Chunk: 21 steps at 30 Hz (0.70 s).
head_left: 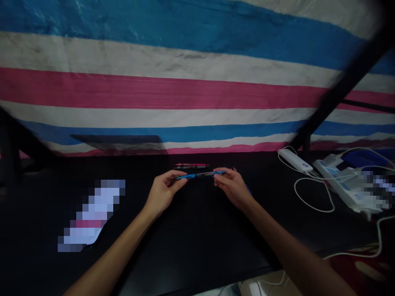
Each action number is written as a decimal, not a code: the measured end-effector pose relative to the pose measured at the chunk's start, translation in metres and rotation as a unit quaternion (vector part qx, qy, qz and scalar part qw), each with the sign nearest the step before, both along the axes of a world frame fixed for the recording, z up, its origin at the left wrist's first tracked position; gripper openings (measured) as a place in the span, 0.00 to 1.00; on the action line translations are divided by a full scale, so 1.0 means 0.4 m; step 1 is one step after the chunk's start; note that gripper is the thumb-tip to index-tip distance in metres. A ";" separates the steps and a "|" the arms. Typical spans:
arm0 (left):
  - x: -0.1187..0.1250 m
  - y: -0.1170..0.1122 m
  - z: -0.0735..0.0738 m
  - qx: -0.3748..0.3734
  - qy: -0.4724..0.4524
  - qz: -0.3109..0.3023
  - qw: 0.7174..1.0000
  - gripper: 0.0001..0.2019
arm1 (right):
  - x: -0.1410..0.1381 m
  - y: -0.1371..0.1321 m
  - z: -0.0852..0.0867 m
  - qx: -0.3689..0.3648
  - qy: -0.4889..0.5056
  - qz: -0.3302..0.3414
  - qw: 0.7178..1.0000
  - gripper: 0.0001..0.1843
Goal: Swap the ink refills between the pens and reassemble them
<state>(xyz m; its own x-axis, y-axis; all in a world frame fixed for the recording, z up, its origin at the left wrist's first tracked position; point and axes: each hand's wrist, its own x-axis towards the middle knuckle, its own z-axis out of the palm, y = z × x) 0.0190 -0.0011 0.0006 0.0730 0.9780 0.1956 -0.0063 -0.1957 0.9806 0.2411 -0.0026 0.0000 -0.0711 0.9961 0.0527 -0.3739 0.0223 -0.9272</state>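
A blue pen (202, 174) with a clear middle section lies level between my two hands, just above the black table. My left hand (165, 187) pinches its left end between thumb and fingers. At the other end, my right hand (230, 183) grips the blue tip part. Just beyond the blue pen, a red pen (191, 165) rests on the table with a dark one close along its near side. Something blue shows partly behind my right wrist; I cannot make out what it is.
On the left of the black table (197, 238) lies a blurred-out phone-like slab (92, 216). To the right are a white power bank (294, 160) with a looping white cable (296, 195) and a pale plastic device (336, 179). A striped sheet (185, 94) hangs behind, between dark slanted bars.
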 end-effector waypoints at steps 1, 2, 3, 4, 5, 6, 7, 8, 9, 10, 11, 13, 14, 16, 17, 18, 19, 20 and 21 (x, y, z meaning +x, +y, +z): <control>0.003 -0.002 0.000 0.001 0.011 -0.002 1.000 0.11 | -0.002 -0.002 0.000 0.002 -0.002 0.002 1.000 0.12; 0.006 -0.003 0.001 0.003 0.019 -0.002 1.000 0.11 | -0.002 -0.002 0.000 0.004 -0.006 0.002 1.000 0.12; 0.007 -0.004 0.001 0.004 0.025 -0.001 1.000 0.11 | -0.002 -0.002 -0.002 0.007 -0.015 0.002 1.000 0.11; 0.007 -0.005 0.001 0.006 0.030 0.002 1.000 0.11 | -0.001 -0.002 -0.004 0.010 -0.030 0.001 0.999 0.11; 0.006 -0.005 0.002 0.008 0.035 0.003 0.999 0.10 | 0.001 -0.001 -0.007 0.014 -0.051 -0.001 0.999 0.10; 0.005 -0.005 0.002 0.010 0.040 0.004 0.999 0.10 | 0.002 0.000 -0.010 0.018 -0.076 -0.006 0.997 0.09; 0.003 -0.005 0.002 0.012 0.047 0.003 0.999 0.10 | 0.003 0.000 -0.013 0.019 -0.104 -0.012 0.994 0.11; 0.002 -0.005 0.002 0.016 0.054 0.000 0.998 0.10 | 0.003 0.000 -0.015 0.018 -0.133 -0.019 0.991 0.15; 0.000 -0.005 0.002 0.019 0.062 -0.004 0.998 0.10 | 0.003 0.001 -0.017 0.010 -0.161 -0.025 0.987 0.19; -0.001 -0.005 0.002 0.023 0.067 -0.006 0.997 0.10 | 0.004 0.000 -0.016 -0.002 -0.185 -0.029 0.982 0.23; -0.002 -0.004 0.002 0.024 0.071 -0.007 0.997 0.11 | 0.004 0.000 -0.014 -0.013 -0.204 -0.031 0.978 0.25; -0.004 -0.002 0.001 0.027 0.070 -0.003 0.997 0.11 | 0.007 -0.001 -0.004 -0.016 -0.209 -0.033 0.977 0.24; -0.005 -0.001 0.000 0.028 0.066 0.001 0.997 0.11 | 0.010 -0.002 0.003 -0.002 -0.196 -0.032 0.980 0.21; -0.008 0.003 -0.002 0.033 0.056 0.008 0.998 0.12 | 0.015 -0.004 0.016 0.047 -0.158 -0.020 0.986 0.20; -0.009 0.004 -0.003 0.035 0.052 0.009 0.998 0.11 | 0.017 -0.005 0.022 0.071 -0.146 -0.010 0.987 0.22; -0.010 0.006 -0.004 0.037 0.050 0.010 0.998 0.11 | 0.019 -0.006 0.026 0.090 -0.146 0.000 0.985 0.23; -0.011 0.006 -0.005 0.038 0.048 0.010 0.998 0.11 | 0.019 -0.007 0.028 0.102 -0.156 0.005 0.982 0.20; -0.012 0.006 -0.006 0.036 0.047 0.008 0.998 0.11 | 0.020 -0.007 0.028 0.105 -0.172 0.004 0.979 0.16; -0.012 0.006 -0.006 0.034 0.046 0.006 0.998 0.11 | 0.019 -0.007 0.027 0.102 -0.189 0.001 0.977 0.13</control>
